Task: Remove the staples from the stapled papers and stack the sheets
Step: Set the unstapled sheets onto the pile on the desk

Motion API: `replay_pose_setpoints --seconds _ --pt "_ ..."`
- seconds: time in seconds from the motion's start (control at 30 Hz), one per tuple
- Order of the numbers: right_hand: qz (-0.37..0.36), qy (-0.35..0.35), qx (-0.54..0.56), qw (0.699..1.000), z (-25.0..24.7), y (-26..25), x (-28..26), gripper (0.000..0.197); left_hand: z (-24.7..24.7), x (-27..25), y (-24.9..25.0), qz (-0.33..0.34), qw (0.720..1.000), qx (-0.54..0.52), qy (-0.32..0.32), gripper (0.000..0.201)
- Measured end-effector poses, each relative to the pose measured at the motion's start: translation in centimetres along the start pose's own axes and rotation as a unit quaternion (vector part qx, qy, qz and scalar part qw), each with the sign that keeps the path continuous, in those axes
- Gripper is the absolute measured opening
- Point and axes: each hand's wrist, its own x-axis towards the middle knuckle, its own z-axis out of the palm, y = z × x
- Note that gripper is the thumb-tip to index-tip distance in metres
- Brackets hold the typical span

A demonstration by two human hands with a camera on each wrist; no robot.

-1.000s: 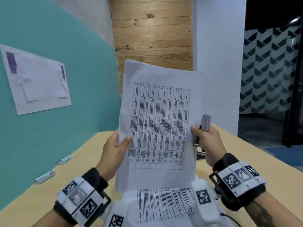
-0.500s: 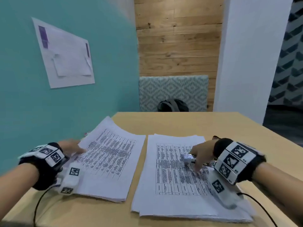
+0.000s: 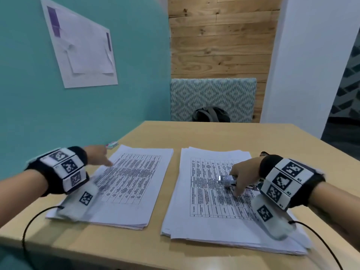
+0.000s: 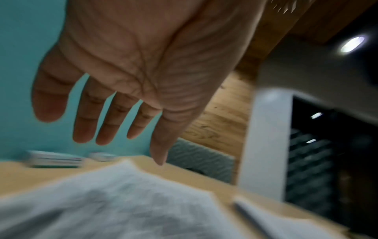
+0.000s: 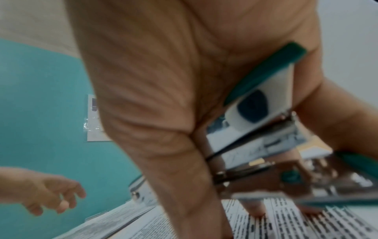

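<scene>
Though two piles of printed sheets lie side by side on the desk (image 3: 214, 137), nothing shows which holds loose sheets and which still has staples, so how much work is left cannot be told; the job looks mid-way at most. The left hand (image 3: 97, 152) hovers over the far corner of the left pile (image 3: 128, 184), fingers (image 4: 85, 122) straight, spread and holding nothing. The right hand (image 3: 243, 176) rests on the right pile (image 3: 210, 207), its fingers (image 5: 253, 208) curled round a metal stapler (image 3: 227, 180) with teal parts, fingertips touching the top sheet.
</scene>
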Motion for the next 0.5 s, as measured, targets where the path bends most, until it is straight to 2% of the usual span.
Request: replay_pose_setpoints --seconds 0.13,0.27,0.33,0.43,0.5 --pt "0.001 -0.012 0.025 1.0 -0.5 -0.2 -0.3 0.026 -1.4 -1.9 7.3 0.088 0.98 -0.155 -0.085 0.04" --pt "0.004 -0.013 0.028 1.0 -0.4 -0.4 -0.6 0.037 -0.7 -0.1 13.8 0.105 0.964 -0.179 -0.164 0.034" --pt "0.005 -0.01 0.036 0.999 -0.2 -0.3 -0.5 0.044 0.3 1.2 15.5 0.116 0.971 -0.15 -0.145 0.028" --pt "0.004 -0.005 0.056 0.998 -0.1 0.0 -0.4 0.047 1.6 1.9 17.3 0.121 0.987 -0.082 -0.062 0.021" --pt "0.001 -0.005 0.066 0.998 -0.2 0.3 -0.3 0.047 2.3 1.8 18.4 0.117 0.988 -0.087 -0.042 0.037"
